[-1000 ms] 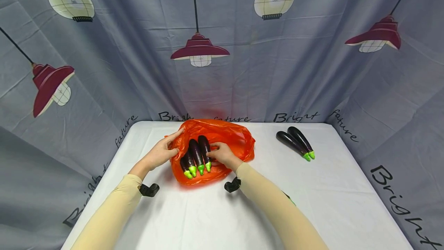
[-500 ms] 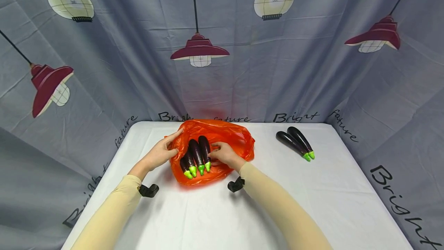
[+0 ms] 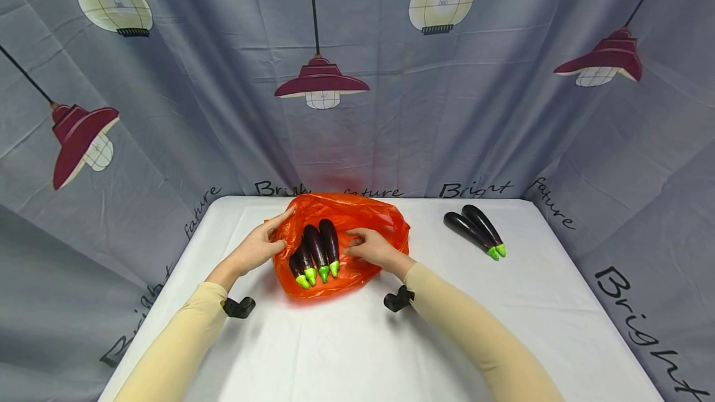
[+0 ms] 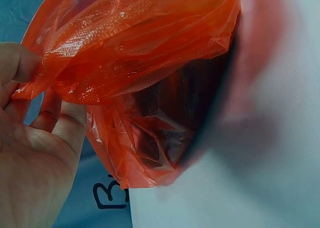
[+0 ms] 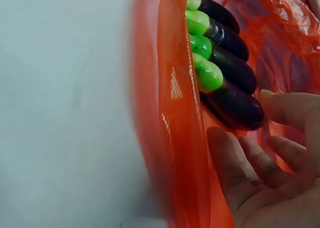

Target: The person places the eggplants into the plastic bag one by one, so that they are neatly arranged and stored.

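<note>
An orange plastic bag [image 3: 368, 219] lies open at the table's middle with several dark eggplants [image 3: 318, 250] with green caps inside. My left hand [image 3: 262, 244] pinches the bag's left rim, and in the left wrist view the thumb [image 4: 20, 63] presses the orange film [image 4: 150, 63]. Just right of the eggplants, my right hand [image 3: 371, 245] hovers over the bag with relaxed fingers and holds nothing. The right wrist view shows that hand [image 5: 270, 163] beside the eggplants [image 5: 225, 63], inside the bag's rim [image 5: 175, 113].
Two more eggplants [image 3: 475, 231] lie side by side on the white table [image 3: 357, 340] at the back right. A grey curtain printed with lamps closes off the back and both sides. Bare tablecloth stretches in front of the bag.
My right hand has let go of the rightmost eggplant in the bag and drawn back to the right, its forearm swinging outward. The left hand and the bag have stayed put.
</note>
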Demonstrator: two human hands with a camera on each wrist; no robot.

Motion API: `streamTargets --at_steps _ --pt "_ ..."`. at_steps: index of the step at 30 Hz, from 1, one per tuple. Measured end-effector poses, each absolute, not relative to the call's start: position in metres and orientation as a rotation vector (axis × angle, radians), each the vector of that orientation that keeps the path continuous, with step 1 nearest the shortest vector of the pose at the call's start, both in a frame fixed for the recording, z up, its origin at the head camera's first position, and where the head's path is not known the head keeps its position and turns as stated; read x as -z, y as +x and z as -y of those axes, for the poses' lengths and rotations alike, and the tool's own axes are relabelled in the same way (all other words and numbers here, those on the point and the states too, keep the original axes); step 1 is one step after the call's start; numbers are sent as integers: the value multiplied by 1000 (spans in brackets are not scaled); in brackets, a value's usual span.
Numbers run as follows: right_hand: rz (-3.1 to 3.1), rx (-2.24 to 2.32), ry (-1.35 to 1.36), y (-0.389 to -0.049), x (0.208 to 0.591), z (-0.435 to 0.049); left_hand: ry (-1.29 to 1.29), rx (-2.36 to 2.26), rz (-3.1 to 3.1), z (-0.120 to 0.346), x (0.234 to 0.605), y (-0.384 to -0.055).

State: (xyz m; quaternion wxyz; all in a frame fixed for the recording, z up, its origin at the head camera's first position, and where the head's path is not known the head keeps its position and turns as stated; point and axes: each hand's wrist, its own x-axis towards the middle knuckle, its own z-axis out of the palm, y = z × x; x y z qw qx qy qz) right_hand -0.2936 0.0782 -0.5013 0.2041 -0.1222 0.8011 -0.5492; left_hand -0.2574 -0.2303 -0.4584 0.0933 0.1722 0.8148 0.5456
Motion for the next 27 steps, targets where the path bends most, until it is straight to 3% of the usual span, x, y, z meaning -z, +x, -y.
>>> streamTargets --at_steps 27 --pt "-2327 1469 -447 -281 474 -151 491 -1627 -2405 228 458 -255"
